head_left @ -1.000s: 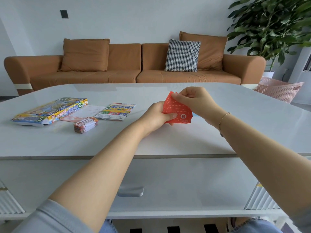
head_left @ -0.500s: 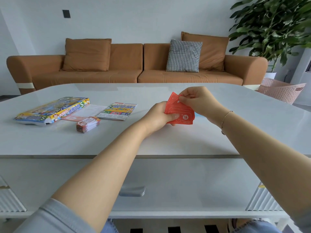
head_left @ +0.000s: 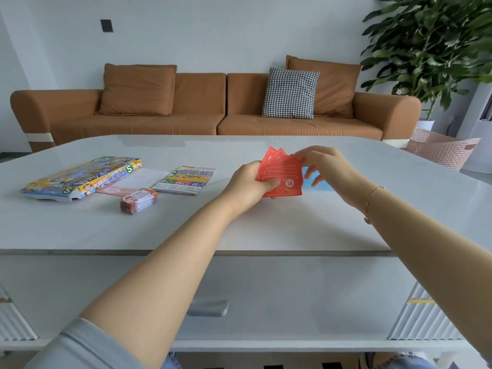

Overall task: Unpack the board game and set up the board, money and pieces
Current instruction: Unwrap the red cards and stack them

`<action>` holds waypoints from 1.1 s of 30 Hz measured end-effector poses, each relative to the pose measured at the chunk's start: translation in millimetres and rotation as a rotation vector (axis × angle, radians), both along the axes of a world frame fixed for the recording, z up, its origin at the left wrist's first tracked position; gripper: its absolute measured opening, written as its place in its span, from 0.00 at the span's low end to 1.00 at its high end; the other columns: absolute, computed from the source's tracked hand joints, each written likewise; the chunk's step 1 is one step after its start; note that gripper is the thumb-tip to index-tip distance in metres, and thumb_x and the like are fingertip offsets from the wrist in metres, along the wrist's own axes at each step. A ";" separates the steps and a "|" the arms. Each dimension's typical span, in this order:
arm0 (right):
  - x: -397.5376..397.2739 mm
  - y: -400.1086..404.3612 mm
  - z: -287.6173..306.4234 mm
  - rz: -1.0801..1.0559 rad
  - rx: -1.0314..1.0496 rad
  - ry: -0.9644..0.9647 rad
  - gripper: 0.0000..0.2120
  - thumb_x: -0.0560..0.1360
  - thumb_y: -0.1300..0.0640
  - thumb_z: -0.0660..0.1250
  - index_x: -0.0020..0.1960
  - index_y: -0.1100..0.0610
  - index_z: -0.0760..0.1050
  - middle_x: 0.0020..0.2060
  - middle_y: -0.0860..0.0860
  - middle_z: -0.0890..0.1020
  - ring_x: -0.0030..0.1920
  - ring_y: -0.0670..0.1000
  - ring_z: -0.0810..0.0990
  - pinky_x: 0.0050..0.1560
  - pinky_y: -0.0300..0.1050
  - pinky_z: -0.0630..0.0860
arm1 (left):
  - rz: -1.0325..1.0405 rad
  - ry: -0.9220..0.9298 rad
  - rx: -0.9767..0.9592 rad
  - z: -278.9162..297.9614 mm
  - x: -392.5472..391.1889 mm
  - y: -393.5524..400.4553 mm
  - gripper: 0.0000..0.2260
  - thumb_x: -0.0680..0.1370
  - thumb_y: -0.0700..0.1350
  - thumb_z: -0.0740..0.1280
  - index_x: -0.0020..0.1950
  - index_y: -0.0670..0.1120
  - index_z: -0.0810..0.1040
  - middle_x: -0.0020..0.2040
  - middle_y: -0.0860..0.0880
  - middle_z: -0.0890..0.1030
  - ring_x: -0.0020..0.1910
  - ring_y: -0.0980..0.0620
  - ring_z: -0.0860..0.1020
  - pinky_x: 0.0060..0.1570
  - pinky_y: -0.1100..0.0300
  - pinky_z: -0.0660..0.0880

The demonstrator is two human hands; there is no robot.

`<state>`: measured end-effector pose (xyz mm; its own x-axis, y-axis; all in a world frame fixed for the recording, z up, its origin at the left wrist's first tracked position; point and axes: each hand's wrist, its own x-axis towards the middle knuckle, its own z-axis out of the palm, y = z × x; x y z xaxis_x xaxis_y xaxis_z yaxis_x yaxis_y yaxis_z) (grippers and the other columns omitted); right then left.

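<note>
left hand: grips the lower edge of a fan of red cards, thumb curled over the front, fingers wrapped behind; held up over the table, not resting on it.
right hand: at the fan's top right corner, fingers loosely curled; whether the tips pinch a card or only brush it, cannot tell, blurred.
risk, slip: cards look thin and glossy; a one-hand grip on a spread fan could let some slide out and scatter on the smooth table.
risk, bend: pulling one card by its corner could crease it or drag its neighbours along.
risk, mix-up: a blue patch shows behind the fan, probably another card or note on the table; dropped reds could land on it.
red cards: flat rectangles, white dotted borders, round mark near the bottom.
game box: flat printed cardboard, far left, near end looks open.
folded board: glossy printed card, right of the box, still folded.
paper sheets: a white and a pink sheet, between box and board.
small stack: banded money or cards, just in front of the sheets.
table surface: pale, polished, rounded corners.
progress guess: board not yet laid out, sorting stage.
</note>
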<state>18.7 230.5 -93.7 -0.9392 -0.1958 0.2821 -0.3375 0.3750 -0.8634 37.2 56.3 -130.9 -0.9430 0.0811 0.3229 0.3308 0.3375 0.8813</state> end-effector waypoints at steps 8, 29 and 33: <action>-0.6 12.4 -34.1 0.023 0.717 0.250 0.14 0.74 0.64 0.61 0.55 0.55 0.80 0.50 0.51 0.78 0.51 0.52 0.74 0.52 0.41 0.69 | 0.219 0.192 -0.533 -5.6 -4.3 -2.0 0.08 0.79 0.46 0.63 0.50 0.41 0.77 0.48 0.46 0.75 0.52 0.45 0.74 0.48 0.57 0.68; 5.5 3.7 -30.6 -0.026 0.835 0.290 0.19 0.76 0.59 0.59 0.67 0.54 0.71 0.59 0.50 0.73 0.62 0.51 0.70 0.59 0.47 0.71 | 0.155 0.084 -1.033 13.0 -11.0 -6.5 0.07 0.77 0.39 0.57 0.52 0.45 0.73 0.54 0.45 0.73 0.58 0.44 0.71 0.56 0.53 0.71; 8.4 -3.5 -30.0 -0.067 0.941 0.348 0.15 0.76 0.59 0.59 0.61 0.58 0.72 0.58 0.53 0.73 0.61 0.55 0.71 0.55 0.53 0.74 | 0.096 0.035 -0.802 11.2 -8.0 -3.1 0.15 0.78 0.35 0.57 0.63 0.47 0.67 0.59 0.45 0.75 0.54 0.46 0.73 0.47 0.59 0.67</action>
